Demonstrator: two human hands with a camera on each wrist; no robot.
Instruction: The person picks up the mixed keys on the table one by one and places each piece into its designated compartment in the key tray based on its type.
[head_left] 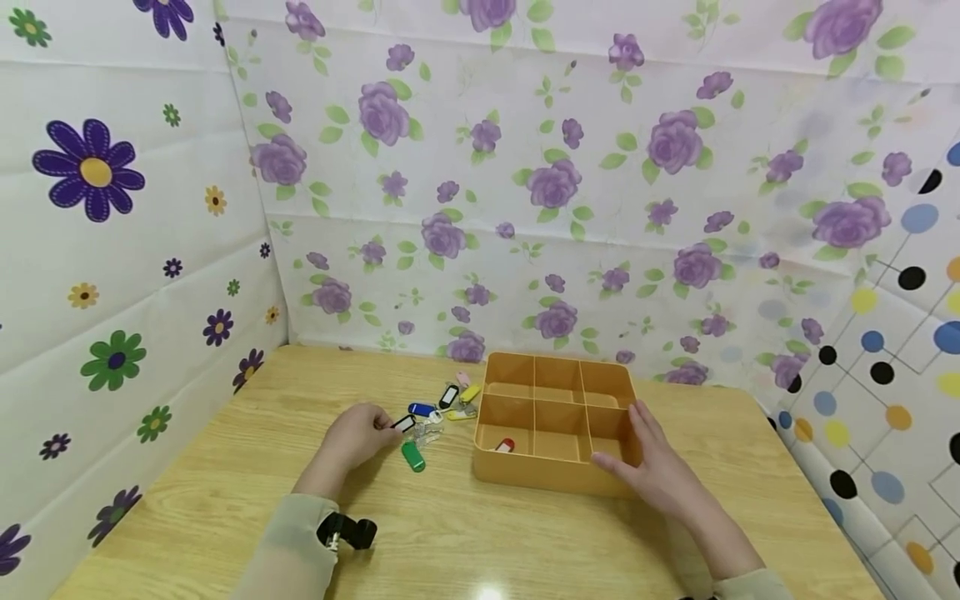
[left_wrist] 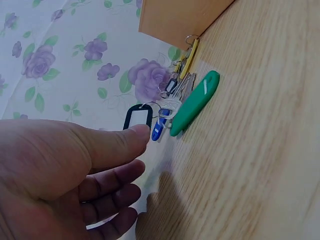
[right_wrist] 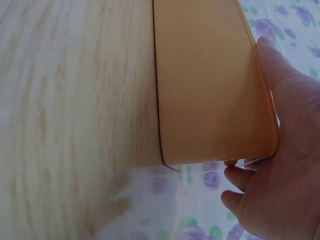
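Observation:
My left hand (head_left: 354, 438) pinches a black-rimmed key tag (left_wrist: 140, 117) with a white label between thumb and forefinger; its ring leads toward some keys (left_wrist: 171, 106). A green key tag (head_left: 413, 457) and a blue key tag (head_left: 422, 409) lie close to that hand. My right hand (head_left: 660, 467) rests at the front right corner of an orange divided box (head_left: 547, 473). Its thumb lies along the front rim, the other fingers along the right side. In the box's front left compartment a red key tag (head_left: 506, 445) shows, partly hidden by the front wall.
Between the left hand and the box lie more tagged keys: another black tag (head_left: 448, 396), a yellow tag (head_left: 469, 393) and a pink tag (head_left: 462, 379). All rest on a wood-grain table (head_left: 450, 542). Flowered cloth (head_left: 450, 192) hangs behind it.

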